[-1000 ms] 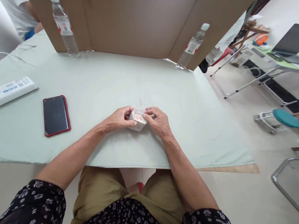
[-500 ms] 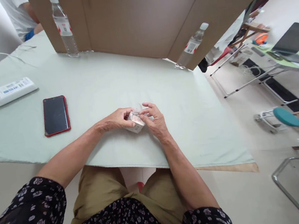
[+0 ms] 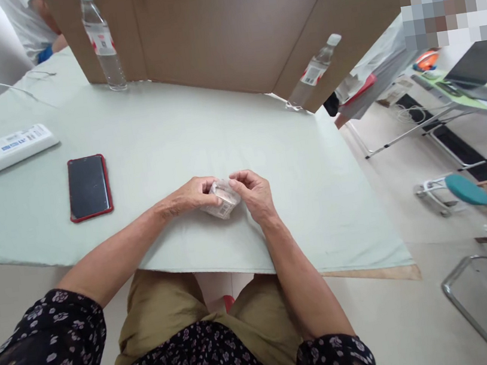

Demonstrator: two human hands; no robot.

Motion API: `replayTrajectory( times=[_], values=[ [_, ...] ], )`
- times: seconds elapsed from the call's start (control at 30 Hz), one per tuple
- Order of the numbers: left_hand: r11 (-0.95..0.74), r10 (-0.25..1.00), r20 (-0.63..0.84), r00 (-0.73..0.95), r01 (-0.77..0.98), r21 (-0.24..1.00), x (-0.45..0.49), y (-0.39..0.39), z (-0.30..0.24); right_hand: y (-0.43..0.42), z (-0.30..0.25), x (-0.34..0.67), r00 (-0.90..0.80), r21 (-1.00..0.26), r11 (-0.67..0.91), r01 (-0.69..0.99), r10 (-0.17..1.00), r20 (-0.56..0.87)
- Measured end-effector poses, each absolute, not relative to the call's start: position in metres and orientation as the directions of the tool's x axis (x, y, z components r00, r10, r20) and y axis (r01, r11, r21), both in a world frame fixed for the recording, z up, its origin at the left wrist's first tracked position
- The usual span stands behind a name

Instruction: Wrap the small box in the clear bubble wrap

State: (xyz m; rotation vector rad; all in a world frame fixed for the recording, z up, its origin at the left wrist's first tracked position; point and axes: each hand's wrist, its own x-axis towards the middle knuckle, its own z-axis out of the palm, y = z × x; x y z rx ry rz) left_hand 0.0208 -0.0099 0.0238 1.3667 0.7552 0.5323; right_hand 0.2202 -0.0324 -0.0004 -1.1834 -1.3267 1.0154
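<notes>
A small box in clear plastic wrap (image 3: pixel 223 204) sits low over the cloth-covered table (image 3: pixel 174 138), a barcode-like patch on its near side. My left hand (image 3: pixel 197 193) is closed round its left side, thumb on top. At the box's upper right, my right hand (image 3: pixel 254 193) pinches the loose plastic film between thumb and index finger. The fingers partly hide the box, and its print is too small to read.
A phone in a red case (image 3: pixel 88 187) and a white power bank-like device with cables (image 3: pixel 16 148) lie to the left. Two water bottles (image 3: pixel 105 51) stand by a large cardboard panel (image 3: pixel 204 31). A person (image 3: pixel 29 25) is partly visible at far left, and a stool (image 3: pixel 466 190) stands right.
My right hand's fingers have closed from a looser spread into a pinch on the film. My left hand keeps its hold. Beyond the panel at right, a person has come into view.
</notes>
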Motion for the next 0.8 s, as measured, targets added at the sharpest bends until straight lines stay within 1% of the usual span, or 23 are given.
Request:
replayTrajectory(
  times=[0.17,0.27,0.53,0.8],
  values=[
    [0.154,0.733,-0.169,0.659,0.082,0.985,0.022,-0.008,0.021,-0.035,0.004,0.213,0.061,-0.973,0.212,0.097,0.974,0.218],
    [0.145,0.748,-0.166,0.643,0.087,0.986,0.023,-0.009,0.024,-0.037,0.005,0.212,0.070,-0.965,0.233,0.118,0.968,0.242],
    [0.079,0.794,-0.155,0.588,0.152,0.985,0.024,-0.012,0.032,-0.040,0.008,0.210,0.102,-0.946,0.227,0.232,0.961,0.256],
    [0.001,0.828,-0.108,0.550,0.191,0.982,0.024,-0.009,0.026,-0.047,0.012,0.210,0.021,-0.840,0.334,0.427,0.925,0.379]
  ],
)
